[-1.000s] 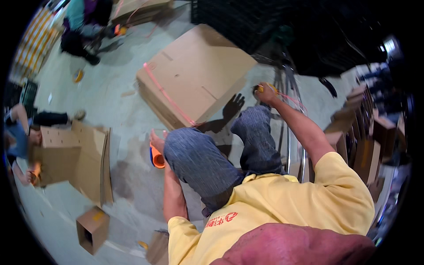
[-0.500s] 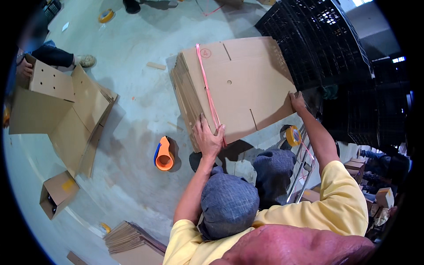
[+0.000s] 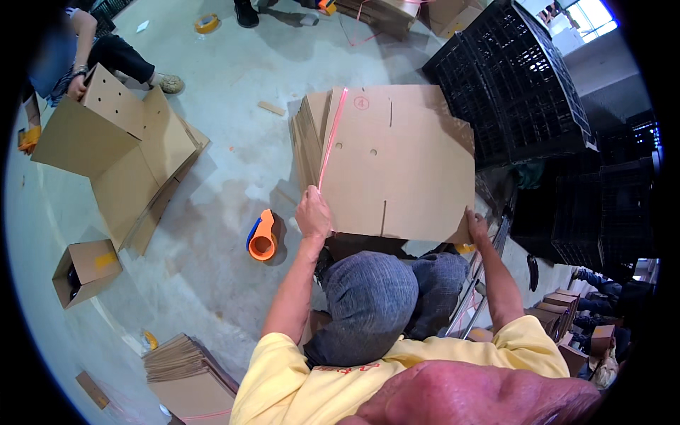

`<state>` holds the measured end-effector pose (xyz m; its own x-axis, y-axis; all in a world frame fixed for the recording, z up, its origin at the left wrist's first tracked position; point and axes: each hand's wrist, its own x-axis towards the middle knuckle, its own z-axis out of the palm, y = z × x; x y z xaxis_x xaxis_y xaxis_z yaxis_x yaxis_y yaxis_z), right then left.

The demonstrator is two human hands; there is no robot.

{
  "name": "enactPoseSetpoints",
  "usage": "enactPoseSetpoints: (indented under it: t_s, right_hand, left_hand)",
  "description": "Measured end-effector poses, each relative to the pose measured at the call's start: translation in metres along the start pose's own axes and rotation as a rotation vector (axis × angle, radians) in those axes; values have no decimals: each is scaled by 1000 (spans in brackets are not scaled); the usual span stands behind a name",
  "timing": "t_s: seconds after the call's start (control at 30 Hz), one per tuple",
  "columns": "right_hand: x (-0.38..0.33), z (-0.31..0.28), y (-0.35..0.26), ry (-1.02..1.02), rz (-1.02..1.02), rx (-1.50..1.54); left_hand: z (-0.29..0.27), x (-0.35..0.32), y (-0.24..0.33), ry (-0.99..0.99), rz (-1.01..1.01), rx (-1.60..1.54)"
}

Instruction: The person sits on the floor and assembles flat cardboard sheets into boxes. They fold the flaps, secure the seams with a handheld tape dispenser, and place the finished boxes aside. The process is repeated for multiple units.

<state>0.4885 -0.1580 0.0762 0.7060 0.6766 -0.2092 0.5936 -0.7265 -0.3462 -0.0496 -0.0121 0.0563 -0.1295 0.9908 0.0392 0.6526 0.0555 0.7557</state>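
In front of my knees lies a stack of flat brown cardboard box blanks [image 3: 418, 159], slotted and pierced with small holes. A pink plastic strap [image 3: 333, 134] runs along its left part. My left hand [image 3: 313, 214] is closed at the near left edge, around the strap's near end; its fingertips are partly hidden. At the near right corner my right hand [image 3: 477, 226] grips the cardboard's edge. The blanks underneath fan out to the left. An orange tape dispenser [image 3: 263, 237] with a blue part lies on the floor left of my left hand.
Black plastic crates [image 3: 506, 85] stand close on the right. Far left, a person handles a partly folded carton [image 3: 113, 152]. A small open box [image 3: 88, 273] and another cardboard stack [image 3: 185, 375] lie on the left. A tape roll [image 3: 207, 23] sits farther off.
My left hand has closed and shifted left, and the strap lies nearer the stack's left side. The top cardboard has turned slightly. My right hand remains at its near right corner.
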Motion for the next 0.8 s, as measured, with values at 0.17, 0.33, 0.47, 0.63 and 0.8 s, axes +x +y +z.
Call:
enactPoseSetpoints:
  t_s: [0.17, 0.33, 0.47, 0.63, 0.8]
  right_hand:
    - [-34, 17, 1, -187, 175, 435]
    - [-53, 0, -18, 55, 36, 281]
    - [-38, -72, -8, 116, -74, 245]
    - [-53, -112, -33, 252, -107, 143]
    - [-108, -126, -28, 409, -218, 197]
  left_hand:
    - [-10, -10, 4, -25, 78, 131]
    - [-13, -23, -2, -2, 139, 138]
    - [-4, -37, 1, -191, 89, 66]
    - [10, -50, 3, -313, -4, -14]
    - [12, -61, 12, -113, 225, -17]
